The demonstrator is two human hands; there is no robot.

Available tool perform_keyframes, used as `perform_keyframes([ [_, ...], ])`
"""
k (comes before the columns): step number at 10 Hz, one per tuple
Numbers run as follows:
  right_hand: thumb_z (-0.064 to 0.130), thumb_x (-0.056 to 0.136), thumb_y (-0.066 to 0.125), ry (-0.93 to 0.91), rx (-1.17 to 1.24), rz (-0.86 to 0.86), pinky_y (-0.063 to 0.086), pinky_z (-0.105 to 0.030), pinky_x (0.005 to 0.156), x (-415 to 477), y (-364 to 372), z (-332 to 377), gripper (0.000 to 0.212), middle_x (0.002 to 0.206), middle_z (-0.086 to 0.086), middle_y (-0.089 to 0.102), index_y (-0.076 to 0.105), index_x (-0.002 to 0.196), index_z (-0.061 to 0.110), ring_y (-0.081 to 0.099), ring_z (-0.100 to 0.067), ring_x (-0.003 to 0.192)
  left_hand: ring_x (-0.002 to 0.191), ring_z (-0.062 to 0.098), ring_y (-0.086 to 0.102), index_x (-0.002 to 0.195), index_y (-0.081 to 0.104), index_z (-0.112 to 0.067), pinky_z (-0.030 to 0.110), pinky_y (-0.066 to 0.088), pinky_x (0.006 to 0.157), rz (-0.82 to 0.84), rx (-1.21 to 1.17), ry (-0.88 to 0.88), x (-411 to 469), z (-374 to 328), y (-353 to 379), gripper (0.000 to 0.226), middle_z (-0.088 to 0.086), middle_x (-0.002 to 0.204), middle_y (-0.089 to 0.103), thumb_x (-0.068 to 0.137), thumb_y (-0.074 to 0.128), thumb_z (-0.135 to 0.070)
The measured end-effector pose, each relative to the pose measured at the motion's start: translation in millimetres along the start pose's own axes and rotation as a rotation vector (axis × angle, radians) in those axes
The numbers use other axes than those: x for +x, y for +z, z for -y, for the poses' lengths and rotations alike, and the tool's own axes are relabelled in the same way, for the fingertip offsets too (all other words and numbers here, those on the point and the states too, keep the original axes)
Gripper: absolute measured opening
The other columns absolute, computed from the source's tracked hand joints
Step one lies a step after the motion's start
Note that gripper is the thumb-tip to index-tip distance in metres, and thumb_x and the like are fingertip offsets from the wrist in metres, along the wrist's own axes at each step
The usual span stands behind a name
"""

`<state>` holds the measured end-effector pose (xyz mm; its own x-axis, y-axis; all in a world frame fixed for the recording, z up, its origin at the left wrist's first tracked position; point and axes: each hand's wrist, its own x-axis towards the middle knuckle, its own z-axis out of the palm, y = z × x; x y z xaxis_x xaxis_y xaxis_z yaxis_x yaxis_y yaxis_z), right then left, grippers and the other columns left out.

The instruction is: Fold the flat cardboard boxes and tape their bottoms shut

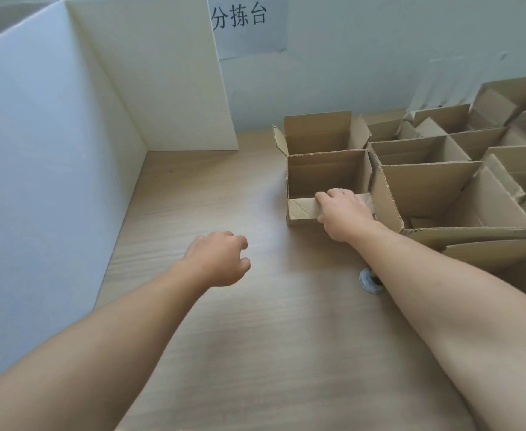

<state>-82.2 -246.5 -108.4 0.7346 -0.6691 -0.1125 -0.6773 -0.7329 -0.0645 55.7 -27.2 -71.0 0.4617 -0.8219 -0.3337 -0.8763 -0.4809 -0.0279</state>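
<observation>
While left hand (216, 259) hovers loosely curled, holding nothing, at frame centre, right hand (342, 209) grips near flap of open cardboard box (327, 172).

Open-topped brown cardboard box (323, 174), erected and upright on the table (239, 337). Rear and side flaps stand raised. The near flap (302, 208) is folded outward and gripped by the right hand (342, 209). Further erected boxes (426, 181) stand packed together at its right side.
</observation>
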Motion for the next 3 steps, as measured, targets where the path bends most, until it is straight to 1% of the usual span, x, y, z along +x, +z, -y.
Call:
perform_keyframes([
  [1, 0.016, 0.094, 0.053, 0.001, 0.001, -0.031, 0.036, -0.04, 0.1, -2.6, 0.5, 1.8, 0.031, 0.13, -0.008, 0.047, 0.047, 0.125, 0.017, 0.039, -0.029, 0.127, 0.119, 0.022, 0.051, 0.14, 0.047, -0.026, 0.035, 0.04, 0.094, 0.005, 0.002, 0.001, -1.9, -3.1, -0.4, 0.045, -0.001, 0.131, 0.055, 0.096, 0.041, -0.037],
  [2, 0.016, 0.095, 0.053, -0.002, 0.001, -0.065, 0.034, -0.04, 0.101, -12.0, -3.1, 3.2, 0.032, 0.134, -0.007, 0.045, 0.049, 0.126, 0.019, 0.037, -0.028, 0.129, 0.12, 0.023, 0.052, 0.139, 0.048, -0.026, 0.035, 0.041, 0.092, 0.01, -0.011, -0.01, -8.2, -6.4, -2.5, 0.045, -0.001, 0.131, 0.055, 0.096, 0.042, -0.037],
  [3, 0.024, 0.098, 0.054, -0.04, -0.003, -0.161, 0.026, -0.045, 0.112, -22.6, -2.5, 3.9, 0.038, 0.144, -0.007, 0.039, 0.045, 0.135, 0.021, 0.029, -0.027, 0.137, 0.12, 0.022, 0.052, 0.138, 0.048, -0.027, 0.035, 0.043, 0.092, 0.007, -0.026, -0.026, -13.8, -4.7, -6.1, 0.045, -0.002, 0.131, 0.055, 0.095, 0.042, -0.036],
])
